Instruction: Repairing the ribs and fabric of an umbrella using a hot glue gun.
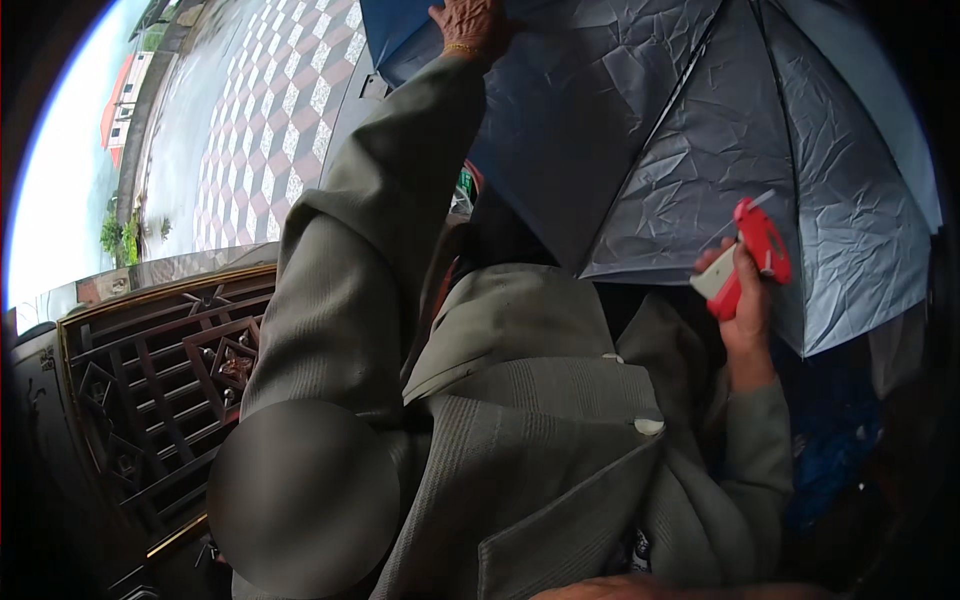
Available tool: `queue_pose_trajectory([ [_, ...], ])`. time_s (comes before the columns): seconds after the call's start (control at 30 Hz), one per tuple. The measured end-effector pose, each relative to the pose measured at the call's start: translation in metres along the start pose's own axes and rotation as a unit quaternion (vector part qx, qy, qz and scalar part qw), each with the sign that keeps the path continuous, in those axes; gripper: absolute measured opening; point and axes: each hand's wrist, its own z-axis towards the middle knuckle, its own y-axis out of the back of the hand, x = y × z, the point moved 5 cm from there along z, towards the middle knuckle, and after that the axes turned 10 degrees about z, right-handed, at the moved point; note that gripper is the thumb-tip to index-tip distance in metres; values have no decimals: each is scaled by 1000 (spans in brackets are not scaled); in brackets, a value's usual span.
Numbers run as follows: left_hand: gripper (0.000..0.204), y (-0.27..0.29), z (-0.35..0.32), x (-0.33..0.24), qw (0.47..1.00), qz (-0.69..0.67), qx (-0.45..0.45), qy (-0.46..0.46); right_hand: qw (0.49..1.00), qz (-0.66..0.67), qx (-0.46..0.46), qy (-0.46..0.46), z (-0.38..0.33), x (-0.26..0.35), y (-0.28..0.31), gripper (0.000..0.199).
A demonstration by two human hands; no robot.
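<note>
A large umbrella canopy (590,130), silver-grey and wrinkled with dark rib lines, spreads across the top and right in front of my body. At its upper left, beside a dark blue part, my left hand (475,25) lies against the fabric with thumb and fingers spread; the picture's top edge cuts off the fingertips. My right hand (745,315) is raised in front of the canopy's lower right. Its fingers wrap round a red and cream hand tool (764,245) with a thin pale rod at its upper end. The tool's exact kind is unclear.
Dark metal grillwork (160,390) with a gold edge stands at the left. Beyond lies a patterned tile pavement (275,120). Crumpled blue plastic (835,440) sits in shadow at the lower right. A round blurred patch covers part of the lower left.
</note>
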Motion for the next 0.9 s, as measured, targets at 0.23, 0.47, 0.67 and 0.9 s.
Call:
queue_pose_trajectory([
  [0.23, 69, -7, -13, 4, 998, -6, -17, 56, 999, 38, 22, 0, -1, -6, -6, 37],
  [0.47, 38, -94, -31, -22, 998, -51, -7, -23, 997, 36, 31, -63, 18, -19, 0, 38],
  [0.67, 53, -43, -29, -14, 992, -70, -106, -2, 997, 34, 25, -68, 18, -17, 3, 39],
  [0.9, 28, -76, -13, -10, 998, -61, -7, 1, 996, 35, 27, -72, 16, -15, 3, 40],
])
